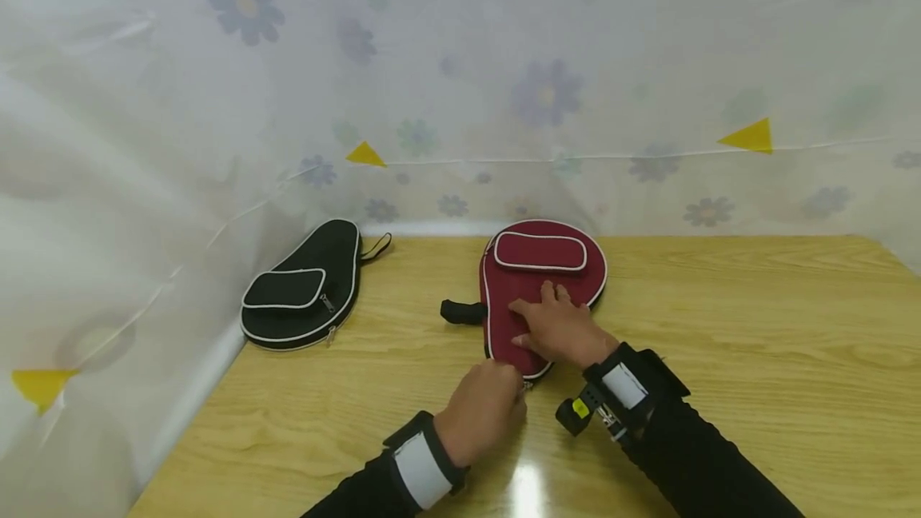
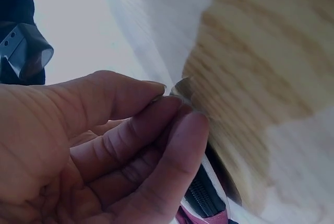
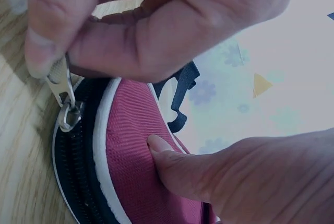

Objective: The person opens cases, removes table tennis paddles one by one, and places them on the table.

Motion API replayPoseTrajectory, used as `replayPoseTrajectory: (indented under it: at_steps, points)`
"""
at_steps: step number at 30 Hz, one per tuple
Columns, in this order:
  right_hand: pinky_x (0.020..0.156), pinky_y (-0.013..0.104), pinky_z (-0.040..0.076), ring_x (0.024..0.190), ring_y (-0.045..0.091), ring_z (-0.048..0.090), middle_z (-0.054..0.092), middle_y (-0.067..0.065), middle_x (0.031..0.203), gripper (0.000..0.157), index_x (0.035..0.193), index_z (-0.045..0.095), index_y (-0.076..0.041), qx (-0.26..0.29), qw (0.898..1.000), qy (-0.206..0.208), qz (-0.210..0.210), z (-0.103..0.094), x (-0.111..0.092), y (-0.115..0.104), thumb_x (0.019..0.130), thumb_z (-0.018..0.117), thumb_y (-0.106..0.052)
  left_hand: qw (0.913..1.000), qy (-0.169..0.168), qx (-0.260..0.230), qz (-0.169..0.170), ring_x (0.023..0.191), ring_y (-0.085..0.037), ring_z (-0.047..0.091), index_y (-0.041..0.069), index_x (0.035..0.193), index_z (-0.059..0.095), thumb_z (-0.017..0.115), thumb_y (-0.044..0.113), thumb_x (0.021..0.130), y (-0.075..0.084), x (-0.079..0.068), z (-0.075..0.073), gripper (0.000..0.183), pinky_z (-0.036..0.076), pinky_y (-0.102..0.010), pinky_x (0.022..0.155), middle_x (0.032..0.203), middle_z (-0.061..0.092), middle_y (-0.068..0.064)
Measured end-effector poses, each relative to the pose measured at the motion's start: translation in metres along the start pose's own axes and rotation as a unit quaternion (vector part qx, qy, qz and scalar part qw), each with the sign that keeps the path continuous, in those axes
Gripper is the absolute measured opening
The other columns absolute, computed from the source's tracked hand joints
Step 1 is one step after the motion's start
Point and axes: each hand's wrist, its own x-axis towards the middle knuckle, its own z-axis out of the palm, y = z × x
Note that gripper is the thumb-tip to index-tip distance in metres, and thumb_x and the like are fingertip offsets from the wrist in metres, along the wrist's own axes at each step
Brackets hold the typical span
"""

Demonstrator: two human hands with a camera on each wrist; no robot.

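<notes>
A dark red table-tennis bat case (image 1: 536,286) with white piping lies on the table, its narrow end towards me. At that end my left hand (image 1: 484,410) pinches the metal zipper pull (image 3: 61,84) between thumb and forefinger. The slider sits on the black zipper (image 3: 77,166) along the case's side. My right hand (image 1: 564,328) rests on the case's front below its small pocket, fingers spread, and its thumb (image 3: 182,166) presses on the red fabric. In the left wrist view, part of the zipper (image 2: 203,195) shows behind the fingers.
To the left lies a black bat case (image 1: 305,294) with white piping and a wrist loop. A black strap (image 1: 462,312) sticks out from the red case's left side. Behind the wooden table (image 1: 755,342) hangs a flowered sheet (image 1: 460,62) with yellow triangles.
</notes>
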Motion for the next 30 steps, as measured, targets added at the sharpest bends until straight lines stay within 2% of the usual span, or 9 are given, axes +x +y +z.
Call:
replayPoseTrajectory:
  at_steps: [5,15,23,30]
  points:
    - [0.096,0.076,0.037,0.138,0.061,0.03,0.033,0.041,0.147,0.046,0.14,0.058,-0.011,-0.004,1.0,-0.011,-0.002,-0.002,0.0,0.0,0.097,0.069,-0.026,1.0,-0.003,0.002,0.003,0.048,-0.002,0.039,0.014,0.052,0.052,0.068,-0.002,0.077,-0.002,-0.001,0.001,0.034,0.032,-0.02,0.043,0.05,0.043,0.01]
    - [0.094,0.067,0.045,0.135,0.061,0.033,0.037,0.041,0.144,0.047,0.138,0.058,-0.009,-0.014,0.999,-0.021,-0.019,-0.009,-0.005,0.001,0.095,0.071,-0.024,1.0,0.003,0.007,0.003,0.047,0.0,0.036,0.016,0.048,0.047,0.066,-0.003,0.074,-0.005,-0.003,0.001,0.037,0.03,-0.019,0.042,0.048,0.04,0.012]
    - [0.095,0.061,0.046,0.131,0.059,0.039,0.043,0.039,0.137,0.047,0.135,0.059,-0.009,-0.022,0.999,-0.017,-0.039,-0.012,-0.007,0.004,0.093,0.073,-0.023,0.9981,-0.041,-0.031,-0.035,0.046,-0.001,0.027,0.016,0.052,0.044,0.069,-0.001,0.081,-0.011,-0.005,-0.005,0.042,0.023,-0.018,0.042,0.05,0.028,0.014]
    - [0.1,0.06,0.044,0.135,0.059,0.035,0.046,0.036,0.135,0.046,0.135,0.06,-0.009,-0.013,0.999,-0.018,-0.047,-0.015,-0.01,0.006,0.093,0.074,-0.022,0.9983,-0.032,-0.043,-0.024,0.046,0.0,0.023,0.018,0.051,0.034,0.068,-0.003,0.078,-0.014,-0.005,-0.009,0.048,0.018,-0.017,0.043,0.051,0.023,0.014]
